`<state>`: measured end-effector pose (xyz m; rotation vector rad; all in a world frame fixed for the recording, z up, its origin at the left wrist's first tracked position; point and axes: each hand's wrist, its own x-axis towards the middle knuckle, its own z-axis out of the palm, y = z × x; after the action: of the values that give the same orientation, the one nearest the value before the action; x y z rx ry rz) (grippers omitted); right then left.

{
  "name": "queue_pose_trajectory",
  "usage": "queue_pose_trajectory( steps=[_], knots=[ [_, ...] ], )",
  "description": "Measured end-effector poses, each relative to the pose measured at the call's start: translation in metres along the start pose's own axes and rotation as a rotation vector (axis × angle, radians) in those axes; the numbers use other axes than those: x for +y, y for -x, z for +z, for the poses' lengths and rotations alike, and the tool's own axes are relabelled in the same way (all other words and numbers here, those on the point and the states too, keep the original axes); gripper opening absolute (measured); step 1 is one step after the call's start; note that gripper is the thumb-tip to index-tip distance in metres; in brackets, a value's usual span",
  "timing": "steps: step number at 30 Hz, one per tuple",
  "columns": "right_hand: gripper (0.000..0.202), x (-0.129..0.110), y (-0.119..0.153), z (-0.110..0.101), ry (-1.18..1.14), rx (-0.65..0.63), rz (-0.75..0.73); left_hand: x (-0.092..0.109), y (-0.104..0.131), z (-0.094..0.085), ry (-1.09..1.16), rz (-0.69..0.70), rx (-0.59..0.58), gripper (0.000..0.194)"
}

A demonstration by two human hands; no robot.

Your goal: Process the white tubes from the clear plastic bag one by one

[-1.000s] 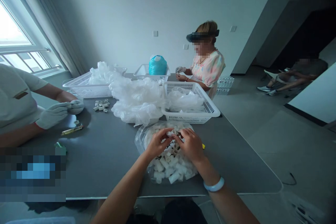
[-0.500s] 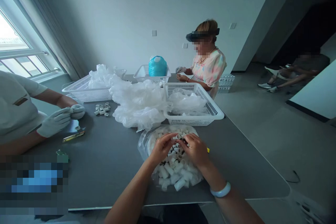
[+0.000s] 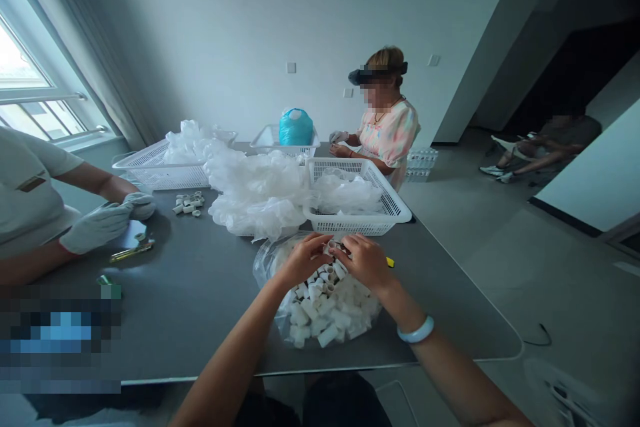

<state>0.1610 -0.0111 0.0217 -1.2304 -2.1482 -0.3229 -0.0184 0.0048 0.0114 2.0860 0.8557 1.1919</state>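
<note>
Since half a second ago the whole view has swung a little, and the fingers have drawn in around the white pipe fitting (image 3: 332, 249), whose round open end then stood clearer of them. It sits between the two hands, above the pile; the left hand (image 3: 303, 261) has its fingers bent and pinches the piece against the thumb, while the right hand (image 3: 369, 263) is half curled, its thumb reaching to the fitting, though I cannot tell whether it grips too. Under them a clear plastic bag (image 3: 261, 270) lies on the grey table (image 3: 450, 327), holding many loose fittings (image 3: 310, 310), the nearest ones blurred by the film. A yellow object (image 3: 390, 262) lies just beside the right hand, and a pale bangle (image 3: 416, 329) circles that wrist. Beyond the bag stands a white slotted basket (image 3: 360, 224) with clear plastic bags in it, next to a heap of crumpled bags (image 3: 255, 197). To the left are a small cluster of fittings (image 3: 187, 203) and a co-worker's gloved hands (image 3: 97, 227); farther back a blue bundle (image 3: 295, 127) sits in another basket (image 3: 259, 141), near a second co-worker (image 3: 395, 127) wearing a headset
</note>
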Motion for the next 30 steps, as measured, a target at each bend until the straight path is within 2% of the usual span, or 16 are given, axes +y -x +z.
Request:
queue_pose_trajectory(
  steps=[4,11,18,22,30],
  knots=[
    [0.053,0.008,0.0,0.003,-0.007,0.037,0.006,0.004,-0.011,0.006,-0.092,-0.052,-0.056,0.033],
    [0.048,0.002,0.015,0.008,-0.056,0.024,-0.007,0.003,0.007,0.02,-0.156,-0.122,-0.008,0.031],
    [0.043,0.0,0.017,0.006,-0.049,0.089,-0.029,0.002,0.011,0.022,-0.103,0.02,0.039,0.033],
    [0.045,0.002,0.018,0.006,-0.028,0.083,-0.028,0.002,0.011,0.021,-0.099,0.087,0.024,0.035],
    [0.042,-0.003,0.021,0.01,-0.032,0.063,0.003,-0.001,0.012,0.025,-0.133,-0.039,0.057,0.029]
  ],
)
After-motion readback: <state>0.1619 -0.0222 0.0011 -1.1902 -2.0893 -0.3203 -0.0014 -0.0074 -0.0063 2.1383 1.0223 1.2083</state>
